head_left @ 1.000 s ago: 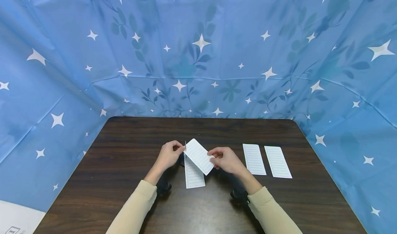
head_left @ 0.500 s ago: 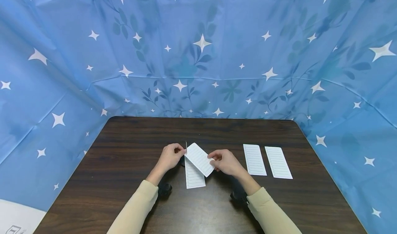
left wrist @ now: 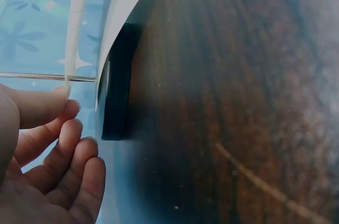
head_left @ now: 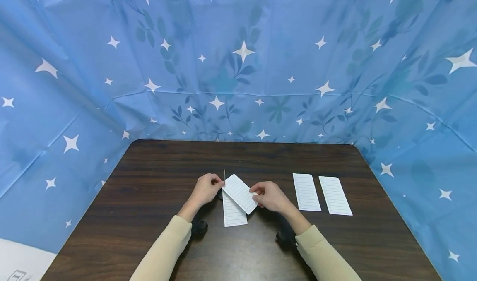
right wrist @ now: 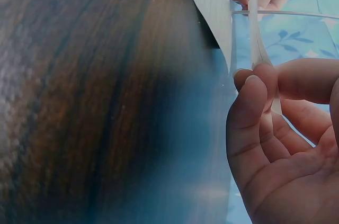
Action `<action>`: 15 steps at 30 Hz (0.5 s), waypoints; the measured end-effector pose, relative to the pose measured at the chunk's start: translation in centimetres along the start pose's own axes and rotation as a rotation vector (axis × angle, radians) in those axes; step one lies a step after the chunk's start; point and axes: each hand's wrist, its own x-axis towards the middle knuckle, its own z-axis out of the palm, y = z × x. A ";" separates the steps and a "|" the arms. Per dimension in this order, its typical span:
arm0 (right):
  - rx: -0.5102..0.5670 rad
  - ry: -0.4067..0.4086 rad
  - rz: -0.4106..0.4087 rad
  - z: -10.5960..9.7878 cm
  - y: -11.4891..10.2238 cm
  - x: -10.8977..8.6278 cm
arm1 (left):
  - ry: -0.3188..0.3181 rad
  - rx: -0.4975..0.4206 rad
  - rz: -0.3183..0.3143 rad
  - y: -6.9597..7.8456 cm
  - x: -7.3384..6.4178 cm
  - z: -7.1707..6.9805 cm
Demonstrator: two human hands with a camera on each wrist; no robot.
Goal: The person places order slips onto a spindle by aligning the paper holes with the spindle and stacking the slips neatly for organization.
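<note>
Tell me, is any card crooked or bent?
Yes, a bit. The upper card, pinched by the left hand and right hand, is turned crooked above the lower card. The lower card bends up over a black base, unlike the two flat cards off to the right. No damage stands out.

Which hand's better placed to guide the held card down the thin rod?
Left, probably. The left grip pinches the card right beside the rod; the right grip holds it farther over, away from the rod.

Two cards [head_left: 307, 192] lie right of the hands [head_left: 271, 196].
</note>
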 end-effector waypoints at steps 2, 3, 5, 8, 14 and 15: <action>-0.008 0.002 0.000 0.2 0.2 0.0 | -0.004 0.012 -0.003 -0.2 0.0 0.1; -0.012 0.000 -0.001 0.2 0.3 0.0 | -0.005 0.018 -0.004 -0.2 0.0 0.1; -0.021 -0.001 0.003 0.4 0.4 0.0 | -0.004 0.023 -0.005 -0.3 0.0 0.2; -0.035 0.002 0.011 0.6 0.5 0.0 | 0.001 0.025 -0.001 -0.3 0.0 0.3; -0.054 0.004 0.038 0.8 0.6 0.2 | 0.003 0.059 0.013 -0.3 0.0 0.5; -0.056 0.003 0.041 0.8 0.7 0.2 | 0.002 0.069 0.017 -0.3 0.0 0.5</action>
